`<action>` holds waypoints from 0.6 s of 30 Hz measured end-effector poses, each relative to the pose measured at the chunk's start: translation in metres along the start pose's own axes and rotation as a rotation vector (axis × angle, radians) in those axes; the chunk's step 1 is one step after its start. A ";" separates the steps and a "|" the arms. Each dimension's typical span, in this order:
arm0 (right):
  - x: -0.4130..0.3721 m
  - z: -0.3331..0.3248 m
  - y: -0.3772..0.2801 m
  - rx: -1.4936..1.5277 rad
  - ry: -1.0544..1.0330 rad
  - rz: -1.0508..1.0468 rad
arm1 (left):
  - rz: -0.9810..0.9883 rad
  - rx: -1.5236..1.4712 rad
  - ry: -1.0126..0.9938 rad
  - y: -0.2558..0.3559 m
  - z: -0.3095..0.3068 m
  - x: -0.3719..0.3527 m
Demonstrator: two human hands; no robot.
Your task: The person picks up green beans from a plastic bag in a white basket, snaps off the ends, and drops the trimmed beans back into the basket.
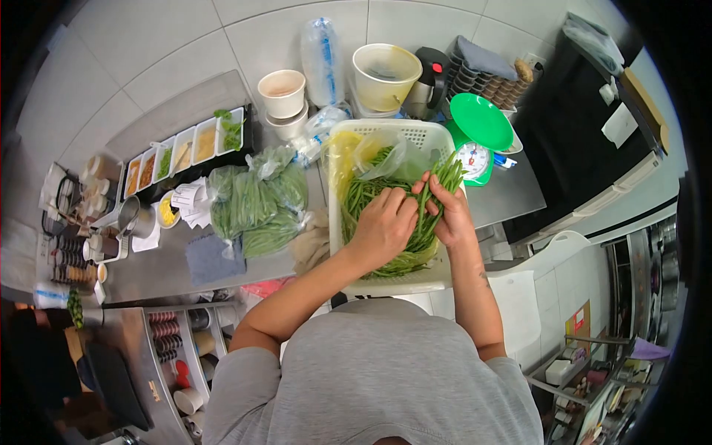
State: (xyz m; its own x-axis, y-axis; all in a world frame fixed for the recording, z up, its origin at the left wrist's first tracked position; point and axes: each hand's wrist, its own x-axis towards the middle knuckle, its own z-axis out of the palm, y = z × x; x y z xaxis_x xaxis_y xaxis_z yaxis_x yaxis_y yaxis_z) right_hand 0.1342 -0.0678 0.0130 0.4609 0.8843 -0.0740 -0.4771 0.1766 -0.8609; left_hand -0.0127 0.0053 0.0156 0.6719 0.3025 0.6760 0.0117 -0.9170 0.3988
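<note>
A white plastic basket (336, 230) in front of me is lined with a yellowish plastic bag (343, 159) and holds many loose green beans (363, 194). Over its right side, my right hand (451, 215) is closed around an upright bunch of green beans (448, 176). My left hand (386, 225) is beside it, fingers curled and pinching at beans of that bunch; its fingertips are partly hidden. A clear plastic bag (389, 152) lies on the beans at the basket's far end.
Filled bags of green beans (256, 196) lie left of the basket. A green scale (480, 122) stands behind right, near a kettle (429, 85). Tubs (282, 93), a food-tray row (185, 152) and a blue-grey cloth (213, 258) occupy the steel counter. A dark cabinet (567, 141) bounds the right.
</note>
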 end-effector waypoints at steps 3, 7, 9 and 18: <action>-0.002 0.005 -0.001 -0.043 0.036 -0.018 | 0.028 0.062 0.038 -0.008 0.008 0.002; -0.005 0.011 0.002 -0.098 0.089 -0.062 | 0.101 0.090 0.106 -0.010 0.008 0.007; -0.004 0.013 0.009 -0.155 0.088 -0.127 | 0.091 0.101 0.121 -0.013 0.008 0.009; -0.012 0.026 0.016 -0.185 0.147 -0.254 | -0.369 0.035 0.089 -0.031 0.025 0.013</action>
State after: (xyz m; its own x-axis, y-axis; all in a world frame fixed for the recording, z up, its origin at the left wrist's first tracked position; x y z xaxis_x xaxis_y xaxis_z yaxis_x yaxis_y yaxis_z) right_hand 0.1020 -0.0644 0.0132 0.6569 0.7481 0.0941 -0.1962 0.2901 -0.9367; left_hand 0.0141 0.0316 -0.0037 0.5510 0.6338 0.5428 0.2673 -0.7502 0.6047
